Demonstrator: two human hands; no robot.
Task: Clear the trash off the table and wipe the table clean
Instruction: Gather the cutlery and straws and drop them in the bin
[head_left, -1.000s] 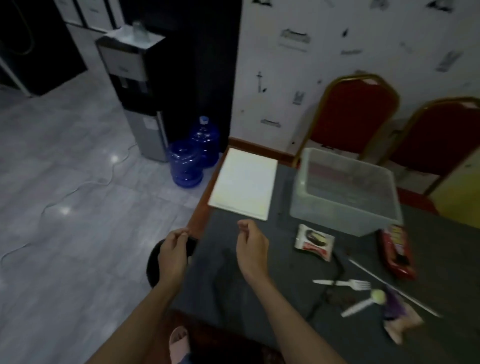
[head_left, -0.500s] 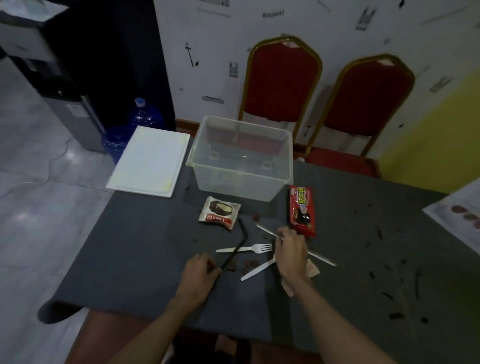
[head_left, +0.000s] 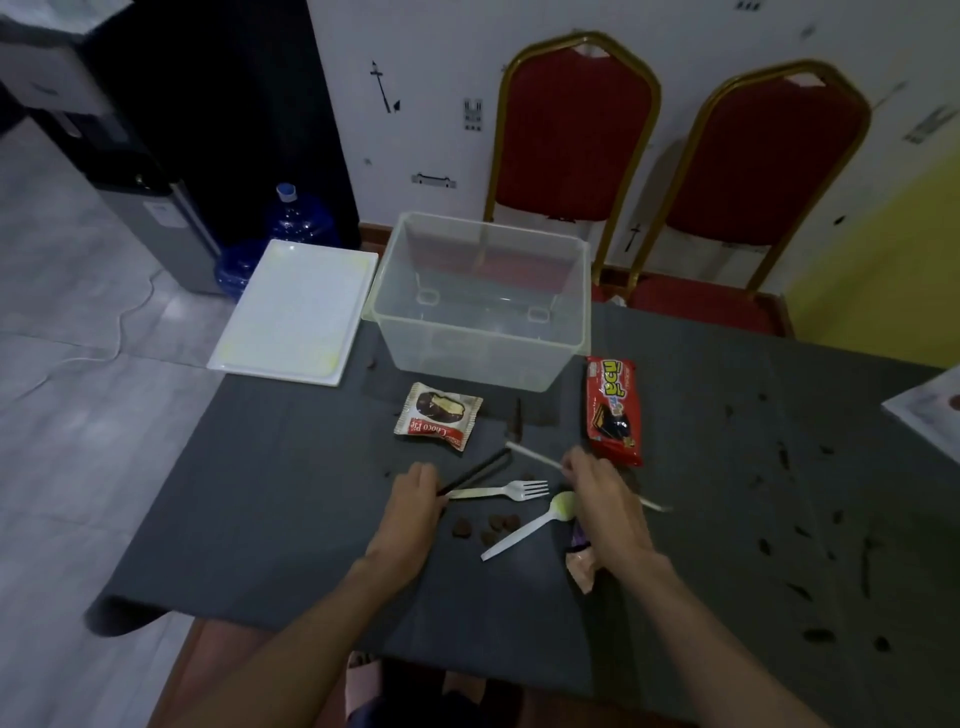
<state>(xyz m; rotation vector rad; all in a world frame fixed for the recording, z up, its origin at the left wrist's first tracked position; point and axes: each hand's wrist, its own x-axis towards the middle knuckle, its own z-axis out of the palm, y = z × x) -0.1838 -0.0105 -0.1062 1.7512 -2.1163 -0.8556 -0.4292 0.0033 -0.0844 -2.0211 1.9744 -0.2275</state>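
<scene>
left hand (head_left: 413, 506): pinching black straw (head_left: 475, 473)
right hand (head_left: 605, 499): pinching white straw (head_left: 535, 454)
trash: table (head_left: 260, 493) centre
advice: lift both, drop in clear bin (head_left: 480, 332) at 12 o'clock

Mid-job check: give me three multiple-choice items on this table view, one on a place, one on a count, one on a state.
1. The red wrapper lies: A inside the bin; B right of the clear bin's front; C on the white tray.
2. Red chairs behind the table: A one; B two; C three.
3. The bin is: A empty; B full of trash; C lidded.

B, the wrapper rests on the dark cloth by the bin's front right corner. B, two red backs show. A, only its bare floor shows through.
</scene>
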